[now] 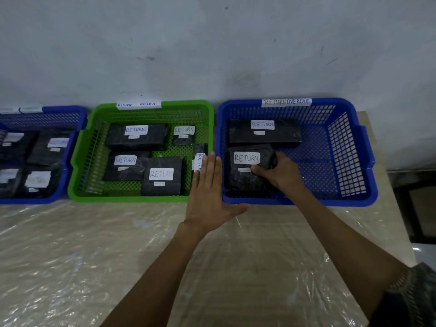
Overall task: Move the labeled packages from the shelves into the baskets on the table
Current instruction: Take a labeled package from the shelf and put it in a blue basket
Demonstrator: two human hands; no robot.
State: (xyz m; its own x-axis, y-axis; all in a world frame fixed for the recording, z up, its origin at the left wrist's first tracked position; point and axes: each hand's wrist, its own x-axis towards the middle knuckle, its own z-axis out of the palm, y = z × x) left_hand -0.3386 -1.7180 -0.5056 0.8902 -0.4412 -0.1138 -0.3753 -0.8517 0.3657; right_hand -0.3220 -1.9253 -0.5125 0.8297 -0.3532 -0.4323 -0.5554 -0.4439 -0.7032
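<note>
Three baskets stand in a row against the wall. The right blue basket, tagged RETURN OVERDUE, holds two black packages labelled RETURN. My right hand is inside it, fingers closed on the right edge of the nearer package; the other package lies behind it. My left hand is flat and open, fingers together, over the gap between this basket and the green basket. The green basket holds several black RETURN packages.
A second blue basket at the left edge holds several black packages with blurred labels. The table is covered in crinkled clear plastic. A grey wall rises just behind the baskets. The table ends at the right past the blue basket.
</note>
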